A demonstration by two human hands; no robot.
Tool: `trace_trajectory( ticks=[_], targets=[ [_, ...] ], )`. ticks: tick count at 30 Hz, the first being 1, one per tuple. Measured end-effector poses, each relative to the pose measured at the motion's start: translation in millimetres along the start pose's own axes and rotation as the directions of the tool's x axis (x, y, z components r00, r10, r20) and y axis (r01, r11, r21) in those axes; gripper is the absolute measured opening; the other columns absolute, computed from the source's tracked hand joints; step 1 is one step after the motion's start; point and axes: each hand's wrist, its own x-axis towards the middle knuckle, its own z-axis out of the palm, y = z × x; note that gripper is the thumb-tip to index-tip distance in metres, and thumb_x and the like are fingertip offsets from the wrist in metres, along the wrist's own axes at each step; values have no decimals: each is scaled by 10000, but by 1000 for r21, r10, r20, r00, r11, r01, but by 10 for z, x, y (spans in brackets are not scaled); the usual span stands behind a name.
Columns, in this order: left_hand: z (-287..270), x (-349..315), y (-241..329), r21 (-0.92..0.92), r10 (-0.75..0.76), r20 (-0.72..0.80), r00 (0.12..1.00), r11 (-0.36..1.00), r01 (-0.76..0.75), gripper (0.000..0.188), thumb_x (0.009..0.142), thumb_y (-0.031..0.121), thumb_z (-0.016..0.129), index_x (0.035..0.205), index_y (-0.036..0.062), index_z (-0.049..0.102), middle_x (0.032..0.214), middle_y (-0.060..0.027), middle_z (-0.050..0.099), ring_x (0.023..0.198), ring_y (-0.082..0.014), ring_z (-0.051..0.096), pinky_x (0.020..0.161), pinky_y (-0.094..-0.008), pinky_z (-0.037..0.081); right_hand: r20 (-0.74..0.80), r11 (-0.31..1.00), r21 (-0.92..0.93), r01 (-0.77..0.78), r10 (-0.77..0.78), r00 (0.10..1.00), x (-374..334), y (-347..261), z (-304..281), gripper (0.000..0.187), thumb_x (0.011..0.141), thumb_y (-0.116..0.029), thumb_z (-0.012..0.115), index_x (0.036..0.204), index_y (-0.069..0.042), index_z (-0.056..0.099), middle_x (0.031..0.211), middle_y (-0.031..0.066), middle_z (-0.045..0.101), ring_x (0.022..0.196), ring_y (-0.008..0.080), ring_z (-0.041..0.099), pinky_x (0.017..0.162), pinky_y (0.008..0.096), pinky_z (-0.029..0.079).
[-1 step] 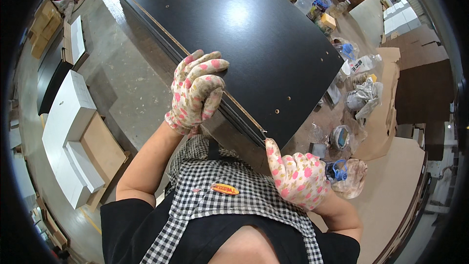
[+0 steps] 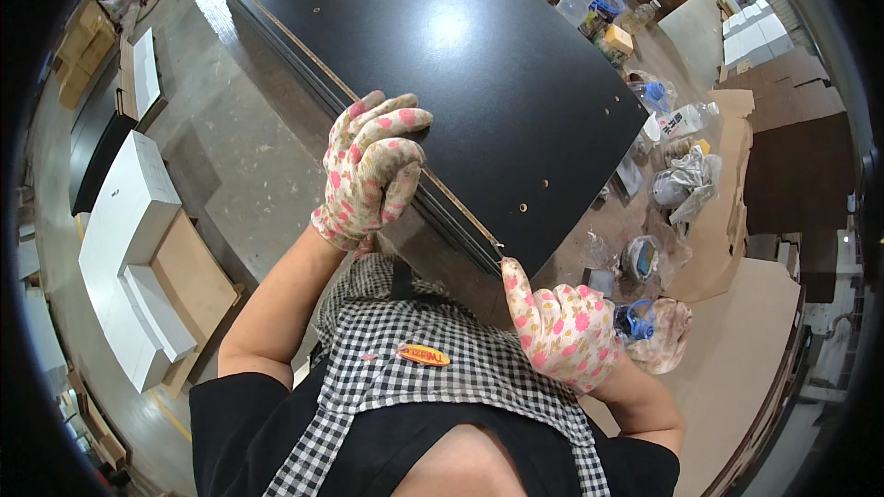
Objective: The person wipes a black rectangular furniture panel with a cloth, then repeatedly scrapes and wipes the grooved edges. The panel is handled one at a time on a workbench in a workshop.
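The black panel [image 2: 488, 83] lies uppermost on a stack of dark panels [image 2: 318, 92] along the left edge of the worktop [image 2: 566, 253], its narrow near corner pointing toward the person and its thin, lighter long edge facing left. The left hand [image 2: 373, 175], in a floral glove, is bent over that long edge, fingers curled and thumb drawn close to them; whether it holds anything cannot be told. The right hand [image 2: 566, 327], gloved alike, stretches its index finger to the near corner, the other fingers folded toward a hidden palm, so its grip cannot be told either. A small pale bit [image 2: 498, 245] sits at that corner, just beyond the fingertip. Small holes [image 2: 523, 208] show near the panel's right edge. Toward the worktop's right edge are a clear bottle [image 2: 575, 5], a yellow block [image 2: 618, 40] and crumpled plastic [image 2: 692, 186].
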Motion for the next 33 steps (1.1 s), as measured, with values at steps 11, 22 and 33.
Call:
trace_trajectory(
  ticks=[11,22,33],
  targets=[
    [3,-9,-1,-49,-6,-1,1000,999,6,137,838,147,637,960,149,575,1202,-67,608,1213,-271,531,1069,-476,340,-159,833,535,-144,266,951,-38,-66,182,620,732,-74,596,1314,92,460,730,32,525,620,163,552,528,310,438],
    [8,-6,-24,-30,24,-14,1000,999,-25,103,860,136,613,948,142,559,1184,-74,614,1195,-278,544,1066,-478,345,-22,999,-2,-49,48,999,34,-148,2,571,716,-154,560,1221,113,546,637,-15,422,548,91,449,464,261,346],
    [4,-15,-9,-34,2,0,1000,999,-2,85,871,168,621,939,149,574,1184,-59,614,1202,-268,539,1067,-475,346,-73,998,13,-55,56,996,-102,39,97,566,748,-129,575,1293,19,534,651,-29,410,559,87,445,469,258,346]
  ],
)
